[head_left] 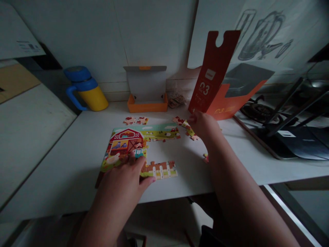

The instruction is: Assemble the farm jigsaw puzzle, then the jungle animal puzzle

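The half-built farm puzzle (133, 144) lies on the white worktop (77, 164). The left hand (125, 178) rests flat and open on its near edge. The right hand (203, 125) reaches to loose pieces (186, 125) just right of it; whether its grip is closed, I cannot tell. An orange box (223, 103) stands behind, with a yellow mug (89, 92) far left.

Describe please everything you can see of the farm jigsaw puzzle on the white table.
The farm puzzle lies flat on the white table, only partly assembled. It looks like printed cardboard. The joined part shows a red barn, animals, green grass and a strip of sky along the top; a fence strip sticks out at the lower right, and the middle right is still unfilled. The left hand rests on its lower edge. The right hand touches loose pieces beside its upper right corner.
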Available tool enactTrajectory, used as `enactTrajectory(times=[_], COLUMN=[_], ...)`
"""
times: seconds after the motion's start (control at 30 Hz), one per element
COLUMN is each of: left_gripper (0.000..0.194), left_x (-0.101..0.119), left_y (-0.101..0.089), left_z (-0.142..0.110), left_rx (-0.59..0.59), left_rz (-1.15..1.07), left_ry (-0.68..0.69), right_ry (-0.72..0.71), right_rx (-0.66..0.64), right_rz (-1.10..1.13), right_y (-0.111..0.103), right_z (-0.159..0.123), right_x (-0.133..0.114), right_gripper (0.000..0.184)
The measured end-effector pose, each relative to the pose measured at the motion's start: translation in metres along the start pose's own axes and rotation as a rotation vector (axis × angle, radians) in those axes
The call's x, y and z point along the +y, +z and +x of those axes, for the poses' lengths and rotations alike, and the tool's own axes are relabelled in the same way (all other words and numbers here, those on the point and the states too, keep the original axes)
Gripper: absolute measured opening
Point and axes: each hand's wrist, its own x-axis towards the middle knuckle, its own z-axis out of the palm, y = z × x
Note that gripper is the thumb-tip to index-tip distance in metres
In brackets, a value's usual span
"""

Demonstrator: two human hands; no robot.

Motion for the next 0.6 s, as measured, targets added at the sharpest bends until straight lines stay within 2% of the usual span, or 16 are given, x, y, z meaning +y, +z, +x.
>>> enactTrajectory(times=[0.1, 0.17, 0.4, 0.6], left_gripper=[0.040, 0.040, 0.038, 0.037], left_x=[0.000, 0.000, 0.003, 0.003], left_y=[-0.001, -0.001, -0.005, -0.005], left_z=[-0.001, -0.001, -0.001, 0.001], left_rx=[0.004, 0.009, -0.026, -0.035], left_rz=[0.000, -0.009, -0.029, -0.035], left_ry=[0.003, 0.006, -0.017, -0.010], right_ry=[-0.004, 0.010, 0.045, 0.033], right_rx=[-0.137, -0.190, -0.247, -0.302], right_rz=[-0.058, -0.069, -0.028, -0.026], right_y=[0.007, 0.010, 0.015, 0.013], right_z=[0.000, 0.003, 0.012, 0.013], right_x=[-0.001, 0.000, 0.007, 0.006], right_gripper=[0.047, 0.051, 0.049, 0.056])
